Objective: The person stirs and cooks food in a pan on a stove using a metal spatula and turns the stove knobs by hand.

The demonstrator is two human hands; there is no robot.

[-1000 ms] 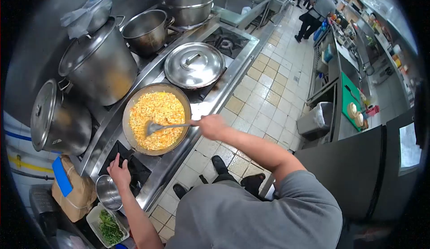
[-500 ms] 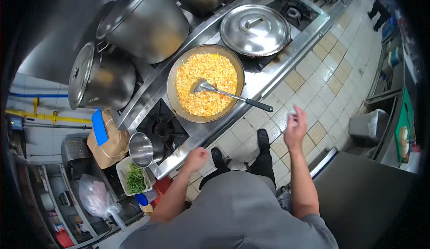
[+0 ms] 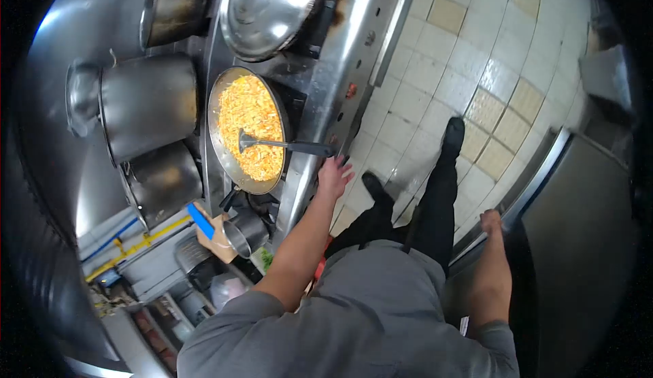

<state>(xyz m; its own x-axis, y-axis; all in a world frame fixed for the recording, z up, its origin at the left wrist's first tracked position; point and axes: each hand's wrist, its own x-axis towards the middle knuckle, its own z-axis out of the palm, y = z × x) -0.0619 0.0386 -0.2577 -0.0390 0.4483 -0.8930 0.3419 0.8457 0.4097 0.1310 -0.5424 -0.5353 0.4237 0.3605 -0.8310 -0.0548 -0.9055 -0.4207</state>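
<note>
My left hand (image 3: 335, 178) is at the stove's front edge, fingers apart, near the dark knobs and just below the ladle's handle; it holds nothing that I can see. A wide pan (image 3: 216, 129) sits on the stove, filled with orange-yellow chopped food (image 3: 248, 116). The ladle (image 3: 275, 144) rests with its head in the food and its black handle over the pan's rim. Away to the right, my right hand (image 3: 491, 220) is closed beside the metal edge of a dark cabinet, with nothing visible in it.
A domed metal lid (image 3: 269, 10) lies beyond the pan. Large pots (image 3: 149, 106) stand to the left. Nearer are a small metal pot (image 3: 246, 234), a brown paper bag (image 3: 216, 240) and some greens (image 3: 266, 258). The dark cabinet (image 3: 585, 242) stands at right, beyond the tiled floor.
My right hand has let go of the ladle and moved right to the dark cabinet's edge. My left hand has moved from beside the small pot to the stove's front edge. The view has turned.
</note>
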